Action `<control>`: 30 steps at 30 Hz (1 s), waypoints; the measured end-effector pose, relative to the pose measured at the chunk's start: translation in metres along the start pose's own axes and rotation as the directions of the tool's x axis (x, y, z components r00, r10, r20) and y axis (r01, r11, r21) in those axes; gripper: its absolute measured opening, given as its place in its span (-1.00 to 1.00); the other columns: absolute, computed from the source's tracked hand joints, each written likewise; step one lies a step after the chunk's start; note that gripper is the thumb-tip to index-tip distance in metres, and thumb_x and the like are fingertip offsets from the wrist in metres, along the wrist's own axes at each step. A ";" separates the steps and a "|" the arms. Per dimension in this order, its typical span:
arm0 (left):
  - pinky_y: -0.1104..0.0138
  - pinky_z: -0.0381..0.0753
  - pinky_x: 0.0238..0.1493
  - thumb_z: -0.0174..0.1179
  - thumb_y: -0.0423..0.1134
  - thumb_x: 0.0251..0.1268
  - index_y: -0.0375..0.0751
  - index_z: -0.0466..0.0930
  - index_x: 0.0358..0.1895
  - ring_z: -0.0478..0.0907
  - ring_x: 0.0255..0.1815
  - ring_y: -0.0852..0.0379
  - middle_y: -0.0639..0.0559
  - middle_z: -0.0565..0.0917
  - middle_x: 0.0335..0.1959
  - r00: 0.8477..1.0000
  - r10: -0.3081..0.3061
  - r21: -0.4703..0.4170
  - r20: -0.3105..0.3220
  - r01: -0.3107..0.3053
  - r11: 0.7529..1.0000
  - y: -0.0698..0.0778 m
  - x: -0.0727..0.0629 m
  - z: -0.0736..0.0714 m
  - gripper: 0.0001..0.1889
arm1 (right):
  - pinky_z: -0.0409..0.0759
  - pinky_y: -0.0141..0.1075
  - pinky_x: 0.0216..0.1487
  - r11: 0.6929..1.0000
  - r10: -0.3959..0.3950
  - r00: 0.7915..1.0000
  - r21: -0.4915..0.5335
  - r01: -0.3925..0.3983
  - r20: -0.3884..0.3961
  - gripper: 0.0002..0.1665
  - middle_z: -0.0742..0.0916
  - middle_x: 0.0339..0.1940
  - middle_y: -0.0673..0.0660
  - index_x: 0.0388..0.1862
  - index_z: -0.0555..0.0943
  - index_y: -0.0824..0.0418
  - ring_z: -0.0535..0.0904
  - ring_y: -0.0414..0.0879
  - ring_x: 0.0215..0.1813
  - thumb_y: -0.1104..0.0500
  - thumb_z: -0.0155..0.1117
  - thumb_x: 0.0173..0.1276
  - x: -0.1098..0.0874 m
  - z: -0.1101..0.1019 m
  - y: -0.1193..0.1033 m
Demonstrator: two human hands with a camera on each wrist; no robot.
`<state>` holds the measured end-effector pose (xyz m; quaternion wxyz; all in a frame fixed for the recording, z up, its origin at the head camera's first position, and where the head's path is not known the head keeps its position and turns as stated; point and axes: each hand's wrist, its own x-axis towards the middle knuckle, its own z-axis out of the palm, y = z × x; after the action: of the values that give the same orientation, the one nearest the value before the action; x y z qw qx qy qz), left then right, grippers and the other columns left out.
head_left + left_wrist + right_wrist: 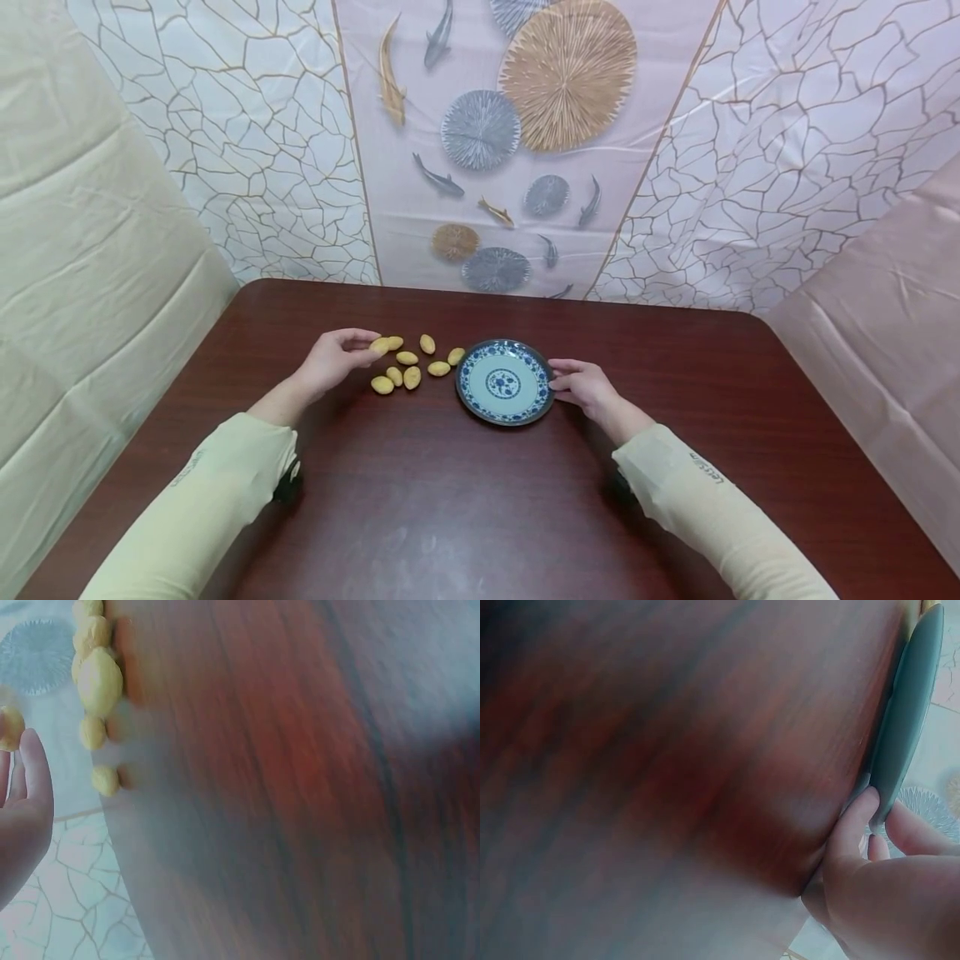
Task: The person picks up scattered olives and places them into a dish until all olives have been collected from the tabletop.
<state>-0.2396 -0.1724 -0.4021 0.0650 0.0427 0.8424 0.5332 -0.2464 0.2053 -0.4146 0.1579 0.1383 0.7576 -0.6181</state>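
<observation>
My left hand (330, 358) pinches a small yellow oval piece (380, 346), potato-like in look, between thumb and fingertips. In the left wrist view that held piece (11, 729) shows at the left edge, partly cut off. Several like it lie loosely on the table to the hand's right, among them one yellow piece (412, 377) near the front. At the right end of the group, another yellow piece (456, 356) lies against or just beside a round blue-and-white plate (503, 383). My right hand (588, 390) grips the plate's right rim, thumb and fingers on either side of it.
The dark reddish-brown table (427, 500) spans the area under both arms. Behind it hangs a patterned cloth (480, 208) with fish and round shapes. Pale cloth walls (90, 275) stand at both sides. Dark wrist devices (287, 483) show beneath the sleeves.
</observation>
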 end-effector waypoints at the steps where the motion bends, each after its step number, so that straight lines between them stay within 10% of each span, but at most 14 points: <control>1: 0.21 0.59 0.04 0.18 -0.26 0.28 -0.39 0.44 0.18 0.59 0.01 -0.12 -0.33 0.56 0.11 1.000 -0.006 -0.017 0.009 0.006 1.000 0.002 0.001 0.001 -0.56 | 0.65 -0.38 -0.20 1.000 -0.002 1.000 0.002 0.002 0.001 -0.41 0.52 0.20 0.34 0.31 0.36 0.35 0.55 -0.25 -0.27 0.49 0.08 0.27 0.000 0.000 0.000; 30: 0.18 0.57 0.10 0.16 -0.23 0.30 -0.34 0.42 0.20 0.56 0.06 -0.15 -0.27 0.57 0.09 0.983 -0.142 -0.321 0.117 0.172 0.931 0.052 0.029 0.078 -0.56 | 0.65 -0.37 -0.18 1.000 0.001 1.000 0.019 -0.001 0.015 -0.41 0.57 0.05 0.23 0.30 0.36 0.37 0.54 -0.21 -0.18 0.50 0.10 0.25 0.000 -0.001 -0.001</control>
<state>-0.2556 -0.0762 -0.3899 0.1522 -0.0119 0.7381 0.6572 -0.2466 0.2058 -0.4140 0.1624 0.1355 0.7503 -0.6263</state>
